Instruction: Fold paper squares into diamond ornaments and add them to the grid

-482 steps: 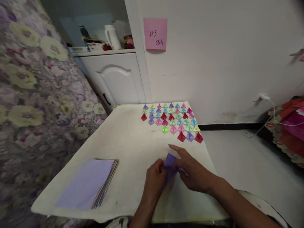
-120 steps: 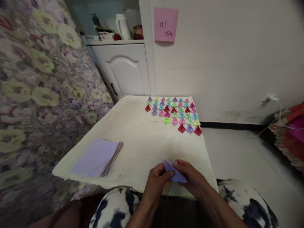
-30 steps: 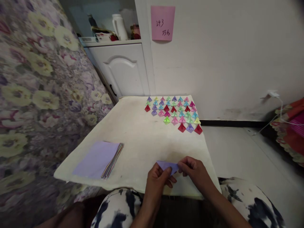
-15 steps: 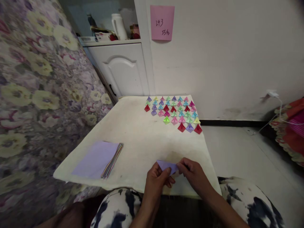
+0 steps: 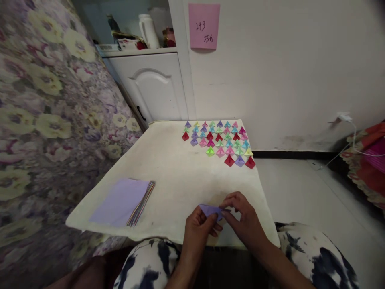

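Observation:
A small folded piece of purple origami paper (image 5: 209,209) is held above the near edge of the table. My left hand (image 5: 199,229) pinches its left part, thumb in front and fingers behind. At the paper's right tip, my right hand (image 5: 243,212) has thumb and index finger closed on the corner, the other fingers curled above. To the left lies a stack of square origami sheets (image 5: 123,202), purple on top, with several colours along its right edge. Toward the back right sit rows of small folded paper pieces (image 5: 220,151) in red, pink, green, blue, purple and yellow.
The cream-covered table (image 5: 168,160) ends just ahead of my knees. A floral curtain (image 5: 60,120) hangs at the left. Behind stand a white cabinet (image 5: 153,86) and a wall bearing a pink note (image 5: 204,26). A charger with cable (image 5: 344,117) is plugged in at right.
My right hand has shifted its grip at the paper's right tip, raising its knuckles and opening out the fingers. The left hand keeps its pinch almost unmoved.

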Available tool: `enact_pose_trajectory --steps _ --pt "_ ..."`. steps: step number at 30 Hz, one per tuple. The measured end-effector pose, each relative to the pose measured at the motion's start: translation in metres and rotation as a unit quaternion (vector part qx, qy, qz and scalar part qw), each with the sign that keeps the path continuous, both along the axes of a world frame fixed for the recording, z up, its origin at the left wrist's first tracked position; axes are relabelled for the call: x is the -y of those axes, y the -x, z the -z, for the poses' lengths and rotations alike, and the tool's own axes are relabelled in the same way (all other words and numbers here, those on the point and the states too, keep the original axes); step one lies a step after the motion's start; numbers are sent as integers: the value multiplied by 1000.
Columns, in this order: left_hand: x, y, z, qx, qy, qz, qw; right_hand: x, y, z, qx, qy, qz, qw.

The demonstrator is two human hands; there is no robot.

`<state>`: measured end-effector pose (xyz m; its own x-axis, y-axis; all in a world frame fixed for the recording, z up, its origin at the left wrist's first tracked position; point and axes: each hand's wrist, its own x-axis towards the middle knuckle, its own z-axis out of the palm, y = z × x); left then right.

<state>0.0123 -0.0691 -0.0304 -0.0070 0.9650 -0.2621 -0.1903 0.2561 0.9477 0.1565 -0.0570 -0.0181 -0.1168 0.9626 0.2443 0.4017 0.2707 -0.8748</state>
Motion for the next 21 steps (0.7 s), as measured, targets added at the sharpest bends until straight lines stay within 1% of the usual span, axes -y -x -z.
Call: enact_pose_trajectory --steps 7,12,21 --pt "0 0 2 -31 7 9 999 -1 3 2 -2 -9 7 1000" --pt "1 -1 2 -49 -2 4 999 1 2 5 2 -30 -14 999" --pt "2 1 7 -58 -17 13 998 2 3 5 -6 -16 -26 1000"
